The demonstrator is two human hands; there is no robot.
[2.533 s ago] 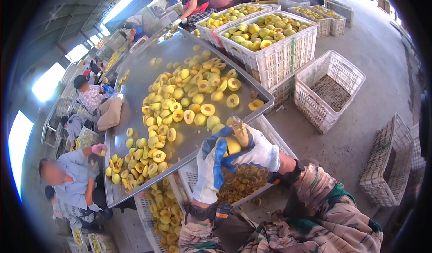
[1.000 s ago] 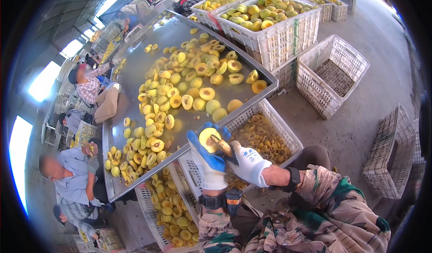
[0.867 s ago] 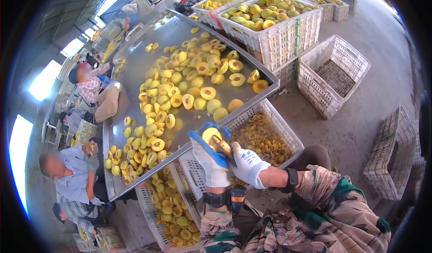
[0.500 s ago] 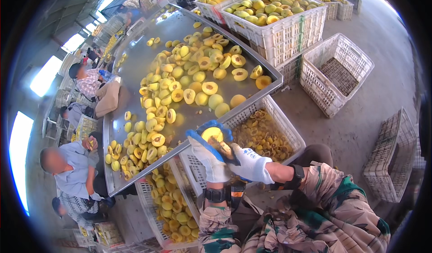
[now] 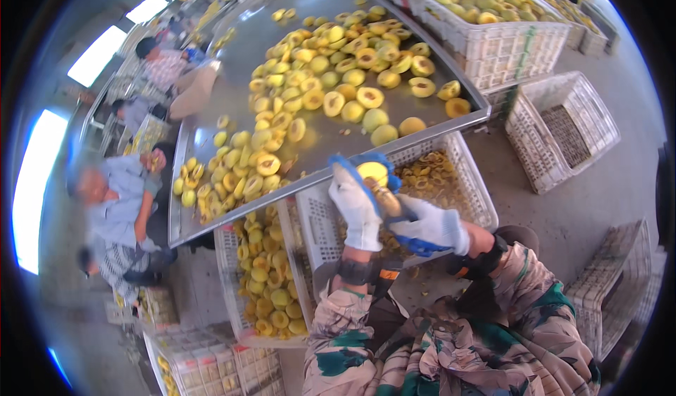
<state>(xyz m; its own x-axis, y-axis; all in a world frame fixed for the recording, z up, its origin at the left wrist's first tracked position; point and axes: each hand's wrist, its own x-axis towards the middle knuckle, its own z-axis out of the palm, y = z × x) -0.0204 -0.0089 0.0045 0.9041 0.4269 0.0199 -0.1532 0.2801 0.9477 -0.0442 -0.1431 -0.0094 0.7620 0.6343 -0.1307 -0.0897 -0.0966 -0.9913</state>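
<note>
My left hand [image 5: 358, 204], in a white glove with blue palm, is closed around a yellow peach half [image 5: 372, 172], its cut side facing up. My right hand [image 5: 433, 228], gloved alike, is wrapped round a short tool with a brownish shaft [image 5: 385, 200]; the tool meets the peach half's near edge, and blur hides its tip. Both hands are just off the near edge of a metal table [image 5: 232, 114] strewn with yellow peach halves [image 5: 370, 97]. Below them stands a white crate [image 5: 482, 195] holding brown-yellow pits and scraps [image 5: 428, 176].
Another crate [image 5: 229, 283] full of peach halves stands left of my arms. Beyond the table's right edge is a stacked crate [image 5: 486, 51] heaped with peaches. Further right are a white crate [image 5: 535, 149] and a tipped crate [image 5: 605, 276]. A co-worker [image 5: 120, 192] sits at the left.
The whole view has shifted, so table and crates appear further right and higher. My right hand has turned slightly at the peach half, showing more of its blue palm; both grips stay closed.
</note>
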